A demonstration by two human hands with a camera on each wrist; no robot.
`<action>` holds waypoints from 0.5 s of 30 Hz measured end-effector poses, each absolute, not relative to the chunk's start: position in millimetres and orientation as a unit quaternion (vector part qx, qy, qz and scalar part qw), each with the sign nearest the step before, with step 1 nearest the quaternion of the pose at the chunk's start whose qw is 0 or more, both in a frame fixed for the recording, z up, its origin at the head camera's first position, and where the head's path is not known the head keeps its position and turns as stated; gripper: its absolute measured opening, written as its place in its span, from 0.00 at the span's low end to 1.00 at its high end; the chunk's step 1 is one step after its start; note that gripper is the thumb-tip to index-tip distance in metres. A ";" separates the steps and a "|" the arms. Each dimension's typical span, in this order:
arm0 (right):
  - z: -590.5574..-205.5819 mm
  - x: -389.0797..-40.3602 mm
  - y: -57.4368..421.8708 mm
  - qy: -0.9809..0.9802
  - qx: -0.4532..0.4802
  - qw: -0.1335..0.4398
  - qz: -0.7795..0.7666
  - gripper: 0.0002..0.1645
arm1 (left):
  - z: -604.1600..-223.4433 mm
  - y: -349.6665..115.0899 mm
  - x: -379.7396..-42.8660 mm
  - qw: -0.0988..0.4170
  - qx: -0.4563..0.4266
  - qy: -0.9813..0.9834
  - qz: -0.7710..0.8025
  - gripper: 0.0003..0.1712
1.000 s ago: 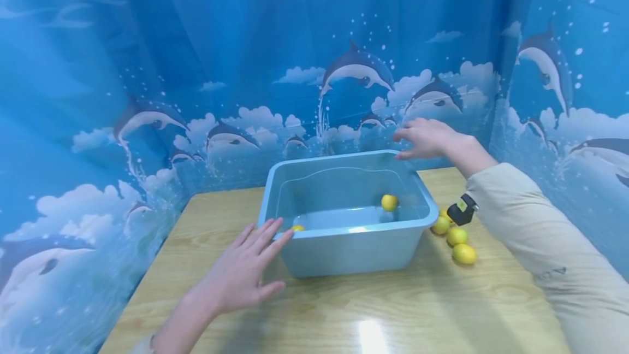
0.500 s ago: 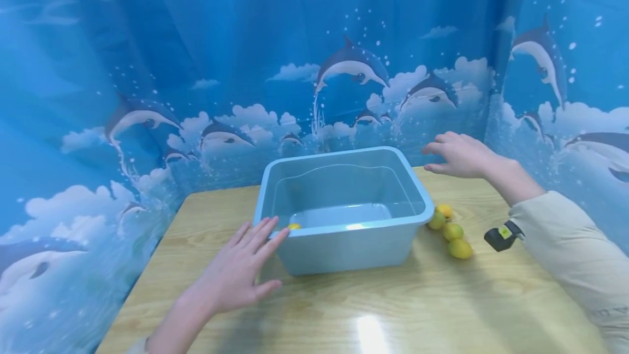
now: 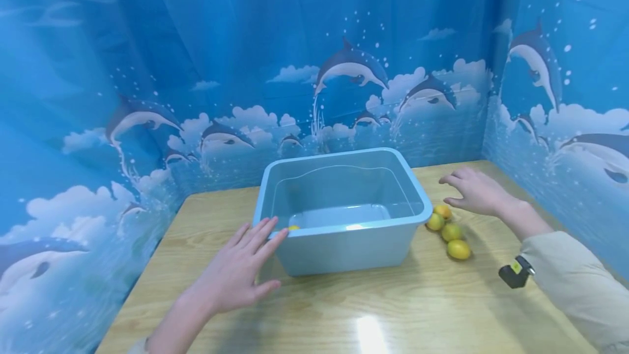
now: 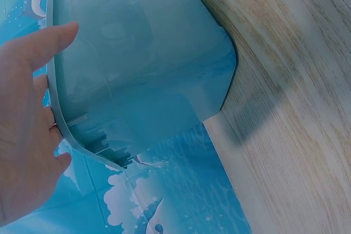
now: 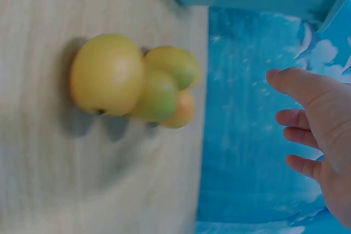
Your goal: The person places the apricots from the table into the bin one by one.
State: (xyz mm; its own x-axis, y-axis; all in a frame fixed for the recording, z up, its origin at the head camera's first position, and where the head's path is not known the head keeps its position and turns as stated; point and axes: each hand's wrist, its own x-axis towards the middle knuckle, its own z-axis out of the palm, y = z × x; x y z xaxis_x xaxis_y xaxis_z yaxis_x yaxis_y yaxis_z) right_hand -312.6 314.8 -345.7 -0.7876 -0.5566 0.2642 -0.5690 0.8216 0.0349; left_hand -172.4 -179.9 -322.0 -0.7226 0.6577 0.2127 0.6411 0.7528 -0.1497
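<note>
A light blue plastic bin stands on the wooden table. My left hand rests with straight, spread fingers at its near left rim; the left wrist view shows the thumb and fingers by that rim. Part of one yellow fruit shows inside the bin, mostly hidden by the near wall. Right of the bin lie several small yellow-green citrus fruits in a short row. Above and just behind them hovers my right hand, fingers loosely bent, holding nothing. In the right wrist view the fruits lie apart from the hand.
A blue curtain printed with dolphins hangs behind the table and along both sides. The wooden tabletop extends in front of the bin. A small black device is strapped at the right sleeve.
My right hand let go of a yellow fruit over the bin's right end, moved right, and came down toward the fruits. The dropped fruit is out of sight. My left hand stayed.
</note>
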 end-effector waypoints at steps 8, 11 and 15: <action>-375.6 -316.8 330.5 -0.952 0.283 0.111 0.032 0.28 | -322.6 -180.6 -172.9 0.129 -0.347 -0.928 0.035 0.52; -384.0 -318.0 334.1 -0.955 0.275 0.106 0.032 0.28 | -322.6 -180.3 -172.7 0.128 -0.347 -0.928 0.038 0.52; -393.1 -319.9 337.8 -0.959 0.264 0.098 0.027 0.27 | -322.6 -179.6 -172.3 0.124 -0.346 -0.929 0.038 0.52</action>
State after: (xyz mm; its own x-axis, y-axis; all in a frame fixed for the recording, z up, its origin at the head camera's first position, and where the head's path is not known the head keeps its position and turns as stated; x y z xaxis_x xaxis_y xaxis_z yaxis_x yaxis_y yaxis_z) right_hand -319.9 337.8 -393.1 -0.8418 -0.5005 0.2021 -0.5112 0.8595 -0.0010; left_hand -172.3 -179.6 -322.6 -0.7293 0.6528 0.2048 0.6340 0.7574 -0.1562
